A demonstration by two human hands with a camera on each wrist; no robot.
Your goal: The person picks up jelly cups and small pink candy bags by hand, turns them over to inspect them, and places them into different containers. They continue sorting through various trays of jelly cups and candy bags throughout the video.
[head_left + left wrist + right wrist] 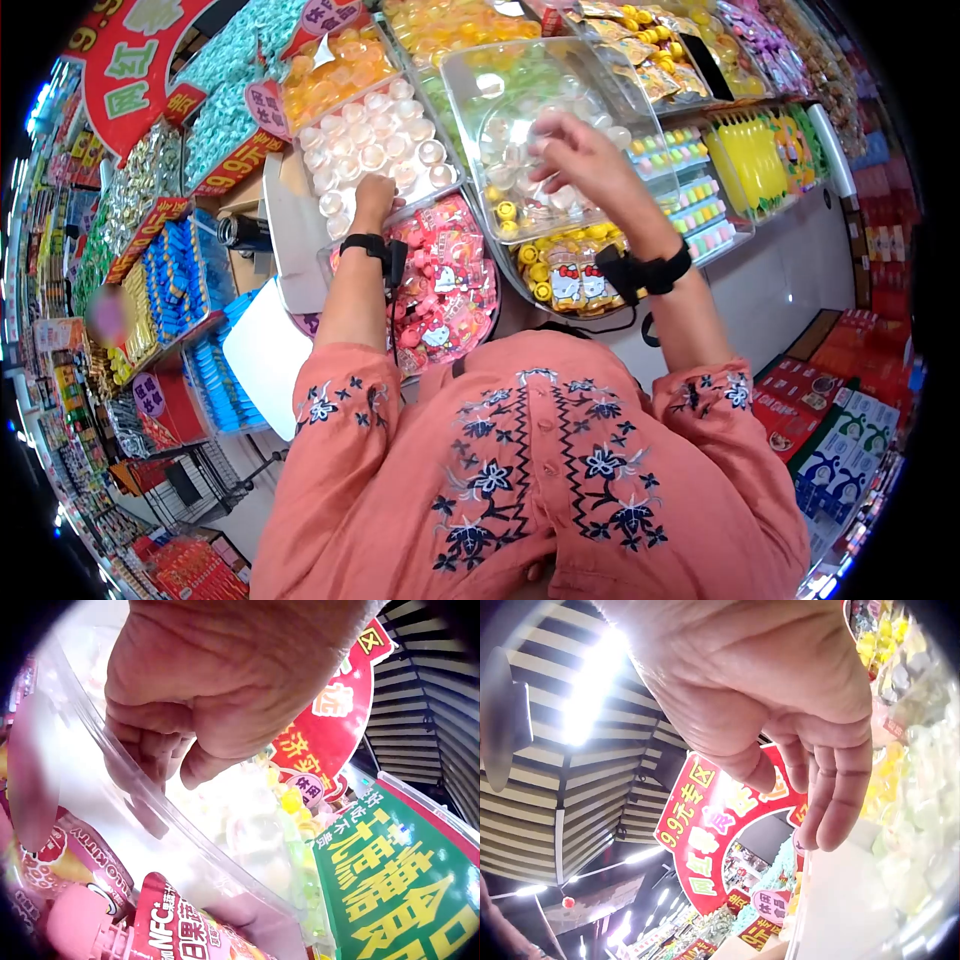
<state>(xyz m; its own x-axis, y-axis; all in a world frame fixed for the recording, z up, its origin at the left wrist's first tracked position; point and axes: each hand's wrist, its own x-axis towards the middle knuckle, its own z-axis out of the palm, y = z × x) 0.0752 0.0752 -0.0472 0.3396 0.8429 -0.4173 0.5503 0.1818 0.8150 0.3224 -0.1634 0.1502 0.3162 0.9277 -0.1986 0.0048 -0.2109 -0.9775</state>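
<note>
In the head view the left hand (376, 198) reaches down at the front of a bin of pale jelly cups (368, 140). The left wrist view shows its fingers bent behind the clear bin wall (202, 851), the thumb of the left hand (217, 682) close to them; whether they pinch anything is hidden. Raised over a clear plastic box (460, 110) with clear-looking cups inside, the right hand (590, 165) has its fingers loosely bent and apart. Nothing shows between the fingers and thumb of the right hand (780, 697) in the right wrist view.
Pink pouches (440, 290) lie in a bin before the left hand, yellow-capped pouches (570, 275) before the right. Orange cups (335, 75) stand behind; trays of pastel sweets (695, 205) stand at the right. Red signs (130, 75) rise at the left.
</note>
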